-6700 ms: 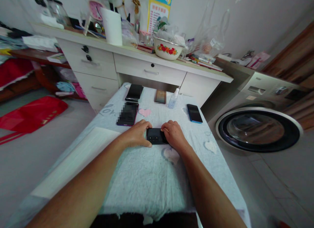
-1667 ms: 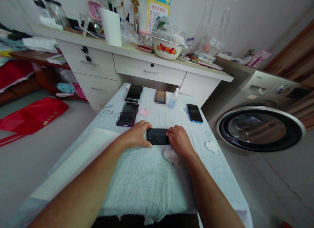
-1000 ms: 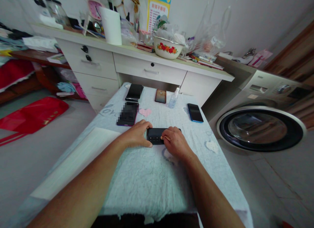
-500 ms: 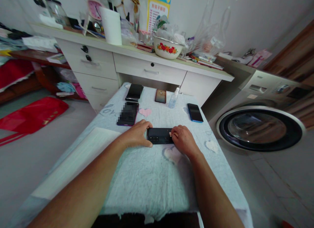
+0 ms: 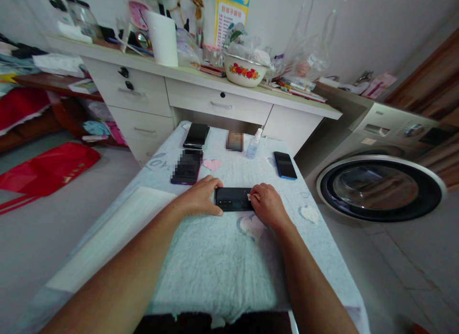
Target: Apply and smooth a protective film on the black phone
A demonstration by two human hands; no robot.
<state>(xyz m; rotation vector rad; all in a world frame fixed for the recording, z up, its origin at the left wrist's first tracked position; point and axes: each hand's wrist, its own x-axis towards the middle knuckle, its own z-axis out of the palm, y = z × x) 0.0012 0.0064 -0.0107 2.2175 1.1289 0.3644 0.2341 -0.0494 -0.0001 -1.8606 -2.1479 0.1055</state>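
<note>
The phone (image 5: 235,199) is lying back up on the cloth (image 5: 215,257), right between the two hands, its camera block pointing left! The left hand (image 5: 201,196) is clasping that end, thumb at the near corner, fingers at the far one. Over on the other end, the right hand (image 5: 268,204) is bunching narrow, pinching a small tan piece (image 5: 249,197), too small to identify. Farther back, a bottle (image 5: 253,146) is standing between the brown phone (image 5: 234,141) and the blue-edged phone (image 5: 285,165).
</note>
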